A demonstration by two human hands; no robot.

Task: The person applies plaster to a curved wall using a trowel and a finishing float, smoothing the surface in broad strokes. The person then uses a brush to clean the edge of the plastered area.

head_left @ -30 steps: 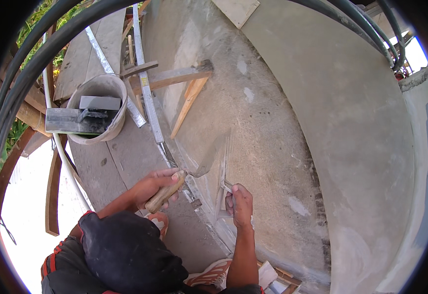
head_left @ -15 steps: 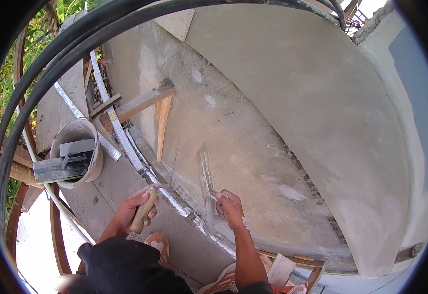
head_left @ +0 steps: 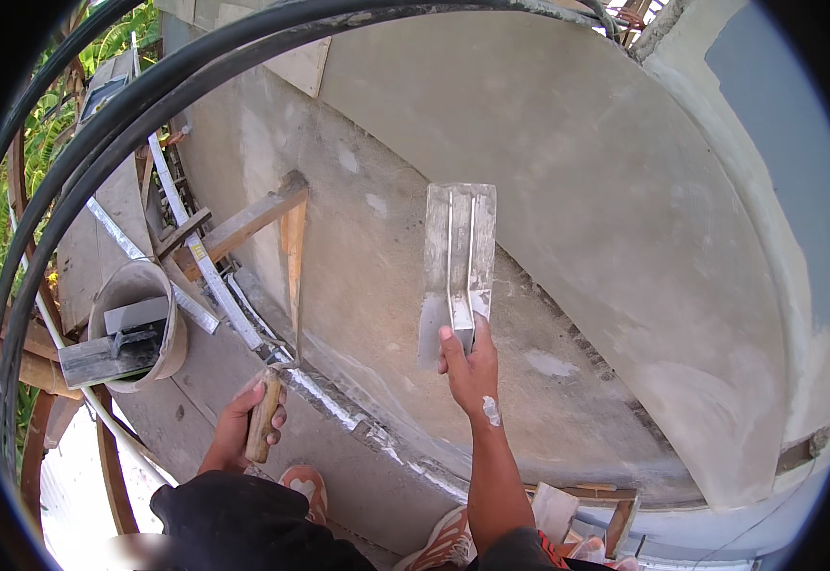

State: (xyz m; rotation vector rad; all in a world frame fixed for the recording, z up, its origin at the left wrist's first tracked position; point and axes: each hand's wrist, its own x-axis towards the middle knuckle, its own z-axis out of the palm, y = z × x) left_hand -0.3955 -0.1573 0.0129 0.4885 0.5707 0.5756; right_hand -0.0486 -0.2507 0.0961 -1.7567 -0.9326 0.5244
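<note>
My right hand (head_left: pixel 472 376) is closed around the handle of a rectangular plastering trowel (head_left: pixel 436 252), its grey, mortar-smeared plate raised upright in front of the wall. Whether the plate touches the wall I cannot tell. Lower and to the left, my left hand (head_left: pixel 241 419) grips the worn wooden handle of a hand trowel (head_left: pixel 263 419). Its thin metal end shows nearly edge-on above the fist. Behind both tools is the wall (head_left: pixel 377 295), with a rough brownish lower band and a smoother grey plastered part (head_left: pixel 576 171) above a slanting edge.
A mortar-stained bucket (head_left: pixel 175 343) with a black-handled float (head_left: pixel 115 354) across it stands at the left. Wooden props (head_left: pixel 248 224) lean against the wall near a long metal straightedge (head_left: pixel 191 233). Thick black cables (head_left: pixel 144 114) arch overhead. My shoes (head_left: pixel 302 485) rest on grey boards.
The plastering trowel has swung up and right, from edge-on low at the wall to showing its handle side. My left hand has shifted slightly left and down, still gripping the hand trowel.
</note>
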